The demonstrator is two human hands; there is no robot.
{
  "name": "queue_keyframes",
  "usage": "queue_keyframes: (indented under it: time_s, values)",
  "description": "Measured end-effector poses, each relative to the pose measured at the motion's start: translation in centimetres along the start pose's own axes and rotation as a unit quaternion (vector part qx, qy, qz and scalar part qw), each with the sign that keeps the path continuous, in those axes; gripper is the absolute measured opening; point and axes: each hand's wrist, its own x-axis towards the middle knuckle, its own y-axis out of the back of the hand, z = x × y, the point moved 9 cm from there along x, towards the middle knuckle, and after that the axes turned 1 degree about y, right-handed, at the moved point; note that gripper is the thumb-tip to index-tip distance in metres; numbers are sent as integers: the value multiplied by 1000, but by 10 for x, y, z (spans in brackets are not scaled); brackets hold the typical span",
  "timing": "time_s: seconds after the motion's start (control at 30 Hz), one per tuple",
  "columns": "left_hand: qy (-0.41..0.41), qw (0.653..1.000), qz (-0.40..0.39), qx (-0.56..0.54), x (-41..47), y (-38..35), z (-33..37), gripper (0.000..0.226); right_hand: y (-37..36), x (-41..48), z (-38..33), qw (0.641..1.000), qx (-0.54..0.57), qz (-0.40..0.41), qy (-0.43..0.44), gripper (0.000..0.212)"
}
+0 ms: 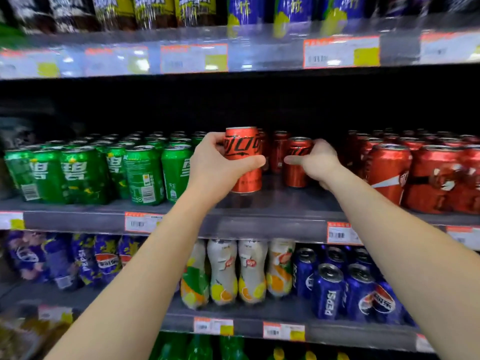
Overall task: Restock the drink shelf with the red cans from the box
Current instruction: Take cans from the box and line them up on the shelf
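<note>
My left hand [218, 165] grips a red can with black lettering [245, 149], upright at the grey drink shelf [272, 203] in the gap between the green and red rows. My right hand [317, 162] wraps around a second red can [297, 162] that stands a little deeper on the same shelf. Behind both, more red cans [279, 149] stand in shadow. The box is out of view.
Green cans [85, 170] fill the shelf to the left, shrink-wrapped red cans [420, 175] the right. Below sit blue cola cans [345, 289], white fruit-drink bottles [233, 271] and purple bottles [85, 258]. Price tags [340, 233] line the shelf edges; dark bottles stand above.
</note>
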Motion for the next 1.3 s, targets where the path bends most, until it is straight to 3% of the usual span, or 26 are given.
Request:
queue_keyframes:
  time_s: [0.17,0.37,0.5,0.77,1.0,1.3]
  values:
    - [-16,1000,-2,16,15,-13,-2,72,3,31,8,995,-77,20,-67,90]
    - [-19,1000,10,13,28,-20,-7,76,1,56,23,990,-70,20,-124,80]
    - [-18,1000,8,1,32,-24,-8,75,1,69,31,991,-35,43,-119,69]
    - [-34,999,19,-8,27,-29,-7,85,-3,82,43,993,29,39,-111,77]
    - [-36,999,26,-17,23,-28,-15,85,-14,97,48,994,32,32,-97,83]
    - [-45,999,12,-17,25,-30,-10,82,-24,110,52,994,18,31,-102,72]
